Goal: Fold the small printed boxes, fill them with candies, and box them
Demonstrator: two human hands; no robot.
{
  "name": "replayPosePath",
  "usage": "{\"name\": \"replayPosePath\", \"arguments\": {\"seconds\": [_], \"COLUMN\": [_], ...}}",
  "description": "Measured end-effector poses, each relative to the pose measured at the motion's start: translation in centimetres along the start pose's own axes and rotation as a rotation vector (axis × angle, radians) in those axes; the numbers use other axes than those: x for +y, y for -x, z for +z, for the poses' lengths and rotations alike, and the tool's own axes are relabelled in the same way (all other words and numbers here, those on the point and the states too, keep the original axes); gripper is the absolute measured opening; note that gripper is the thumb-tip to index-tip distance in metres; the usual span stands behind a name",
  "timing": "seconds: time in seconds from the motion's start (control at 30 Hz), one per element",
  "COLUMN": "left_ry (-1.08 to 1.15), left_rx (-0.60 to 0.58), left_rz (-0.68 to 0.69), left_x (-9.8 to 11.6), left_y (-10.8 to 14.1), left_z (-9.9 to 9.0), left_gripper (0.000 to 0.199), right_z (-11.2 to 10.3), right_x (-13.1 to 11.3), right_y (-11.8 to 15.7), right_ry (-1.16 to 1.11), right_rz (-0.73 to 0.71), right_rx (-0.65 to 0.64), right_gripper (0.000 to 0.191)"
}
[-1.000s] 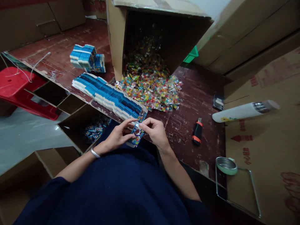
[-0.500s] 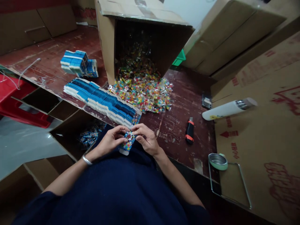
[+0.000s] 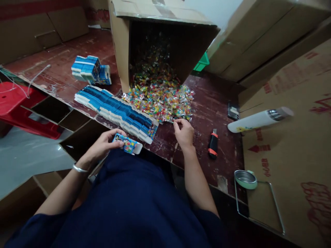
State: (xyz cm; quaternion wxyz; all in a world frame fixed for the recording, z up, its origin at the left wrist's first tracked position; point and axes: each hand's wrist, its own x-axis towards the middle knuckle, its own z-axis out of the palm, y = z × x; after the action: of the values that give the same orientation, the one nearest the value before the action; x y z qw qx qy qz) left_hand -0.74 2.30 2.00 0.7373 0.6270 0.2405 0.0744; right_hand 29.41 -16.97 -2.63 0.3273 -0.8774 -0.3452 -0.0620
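Observation:
My left hand (image 3: 110, 140) grips a small blue printed box (image 3: 127, 143), whose open end flap points right. At the front edge of the candy packets (image 3: 165, 101), my right hand (image 3: 184, 132) pinches with thumb and forefinger; it seems to touch the edge of a clear packet. The packets spill out of a large cardboard box (image 3: 121, 58) lying on its side. A long row of flat blue cartons (image 3: 111, 108) lies between the packets and the table's front edge.
Bundled blue cartons (image 3: 86, 69) lie at the back left. On the right are a black and orange cutter (image 3: 213, 144), a white bottle (image 3: 253, 121) and a metal cup (image 3: 245, 179). A red stool (image 3: 23, 110) stands at the left.
My right hand has let go of the small box and moved right and up to the packets. My left hand has carried the box left, with its flap now pointing right.

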Motion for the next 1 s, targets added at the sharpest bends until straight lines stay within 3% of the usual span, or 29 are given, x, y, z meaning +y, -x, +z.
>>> {"name": "replayPosePath", "arguments": {"seconds": [0.07, 0.17, 0.23, 0.33, 0.43, 0.53, 0.63, 0.8, 1.0], "left_ry": [0.040, -0.107, -0.279, -0.440, -0.382, -0.219, -0.127, -0.110, -0.074], "left_rx": [-0.144, -0.424, -0.570, -0.646, -0.560, -0.388, -0.284, -0.227, -0.099], "left_rz": [-0.060, -0.055, -0.013, 0.024, -0.006, -0.006, 0.052, 0.103, 0.115], "left_x": [-1.3, -2.6, -2.6, -2.2, -2.2, -2.6, -3.0, -3.1, -3.7], "left_y": [-0.4, -0.8, -0.8, -0.9, -1.1, -1.7, -2.6, -3.2, -3.0], "left_z": [1.9, 3.4, 3.4, 2.6, 2.5, 3.8, 5.7, 8.0, 8.3], "left_gripper": [0.034, 0.031, 0.035, 0.028, 0.027, 0.043, 0.046, 0.032, 0.035], "right_z": [0.5, 0.7, 0.5, -0.3, -1.4, -2.4, -3.3, -4.1, -3.8], "right_x": [1.0, 2.5, 3.1, 3.6, 3.2, 0.9, -2.5, -7.0, -8.0], "right_y": [-1.3, -2.8, -2.8, -1.8, -0.1, 1.6, 3.2, 5.3, 5.7], "right_ry": [0.148, 0.278, 0.315, 0.282, 0.013, -0.452, -0.729, -0.633, -0.368], "right_rz": [-0.004, 0.020, 0.014, 0.015, 0.096, 0.144, 0.160, 0.048, -0.281], "right_rx": [-0.083, -0.200, -0.233, -0.212, -0.157, -0.179, -0.201, -0.103, -0.082], "right_gripper": [0.023, 0.035, 0.026, 0.012, 0.019, 0.041, 0.035, 0.023, 0.017]}}
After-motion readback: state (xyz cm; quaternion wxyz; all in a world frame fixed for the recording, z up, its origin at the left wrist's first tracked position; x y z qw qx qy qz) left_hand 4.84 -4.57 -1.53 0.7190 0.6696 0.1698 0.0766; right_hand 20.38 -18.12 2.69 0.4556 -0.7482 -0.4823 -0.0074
